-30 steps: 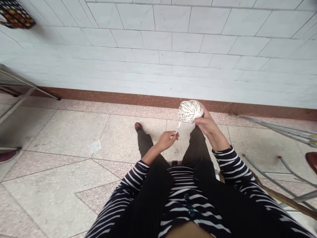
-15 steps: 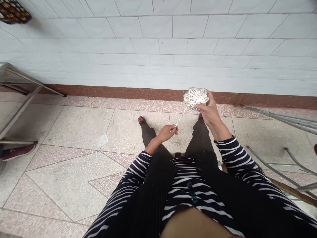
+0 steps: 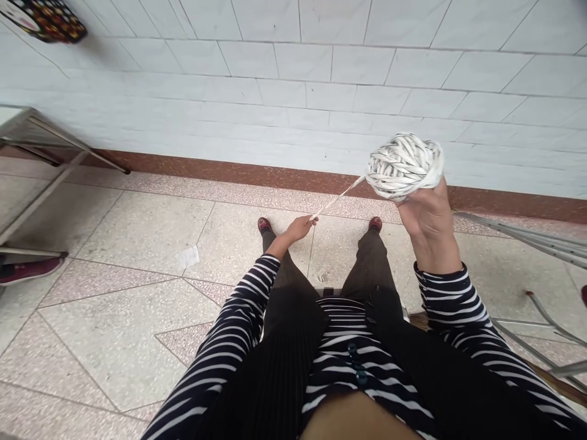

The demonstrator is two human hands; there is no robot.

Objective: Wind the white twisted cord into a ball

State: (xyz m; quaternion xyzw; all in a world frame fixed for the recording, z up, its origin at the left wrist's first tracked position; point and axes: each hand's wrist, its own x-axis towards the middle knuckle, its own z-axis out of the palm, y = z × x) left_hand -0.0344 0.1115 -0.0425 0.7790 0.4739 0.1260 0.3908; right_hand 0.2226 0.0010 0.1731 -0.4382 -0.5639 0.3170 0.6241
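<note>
A ball of white cord with thin dark streaks (image 3: 403,165) rests in my right hand (image 3: 428,214), raised in front of the wall. My fingers wrap round its underside and right side, partly hidden by it. From the ball's left side a strand of the cord (image 3: 339,197) runs taut, down and to the left. Its lower end is pinched in the closed fingers of my left hand (image 3: 300,228), which hangs lower, over my left knee.
A white tiled wall (image 3: 275,61) with a brown skirting (image 3: 229,170) stands ahead. Metal-legged furniture (image 3: 46,177) is at left, near a dark red shoe (image 3: 32,269). Metal legs (image 3: 518,229) show at right. A white paper scrap (image 3: 188,256) lies on the floor. A patterned bag-like item (image 3: 55,21) is upper left.
My right hand has moved up and to the right with the ball, closer to the camera. My left hand has shifted slightly left and up, and the strand between them is longer.
</note>
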